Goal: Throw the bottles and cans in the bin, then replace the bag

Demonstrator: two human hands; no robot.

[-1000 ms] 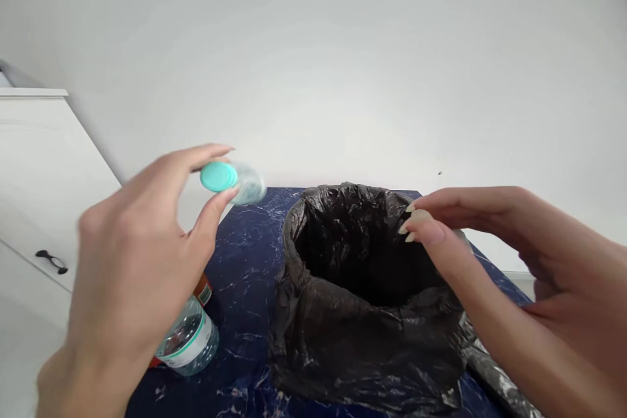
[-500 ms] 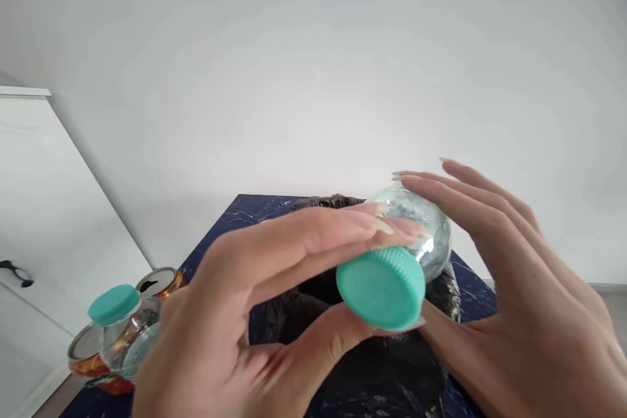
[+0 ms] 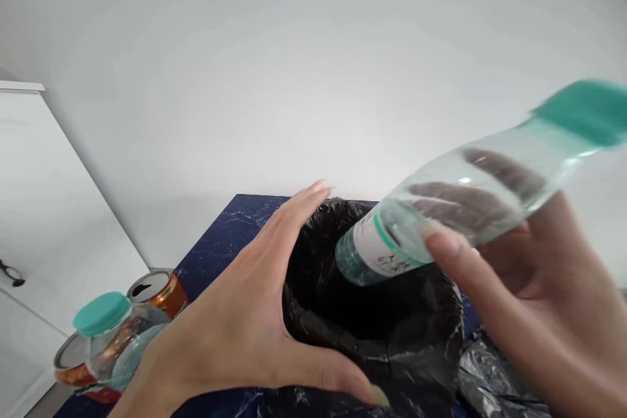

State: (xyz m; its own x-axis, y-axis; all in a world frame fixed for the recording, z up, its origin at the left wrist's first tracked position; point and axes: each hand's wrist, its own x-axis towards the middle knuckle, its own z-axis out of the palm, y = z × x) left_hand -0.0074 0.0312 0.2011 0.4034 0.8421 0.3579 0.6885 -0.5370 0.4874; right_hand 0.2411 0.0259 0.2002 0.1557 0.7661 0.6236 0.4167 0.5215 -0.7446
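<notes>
A clear plastic bottle (image 3: 441, 189) with a teal cap and a white-and-teal label is tilted over a bin lined with a black plastic bag (image 3: 421, 333). Its base points down into the bin's mouth, and its cap is up at the right. My right hand (image 3: 533, 274) is closed around the bottle's middle, thumb in front and fingers showing through the plastic. Spread along the bin's left rim is my left hand (image 3: 245, 313), thumb at the near side; whether it presses on the bag I cannot tell.
At the left stand a second teal-capped bottle (image 3: 105, 333) and two orange drink cans, one behind it (image 3: 171, 297) and one beside it (image 3: 73, 369). Everything rests on a dark blue marbled table (image 3: 215, 241). Crumpled black plastic (image 3: 494, 379) lies right of the bin. A white cabinet (image 3: 59, 209) stands left.
The bottle has turned from cap-toward-me to base-down over the bin. My left hand has let go of its neck and moved to the bin's rim. The right hand now grips the bottle.
</notes>
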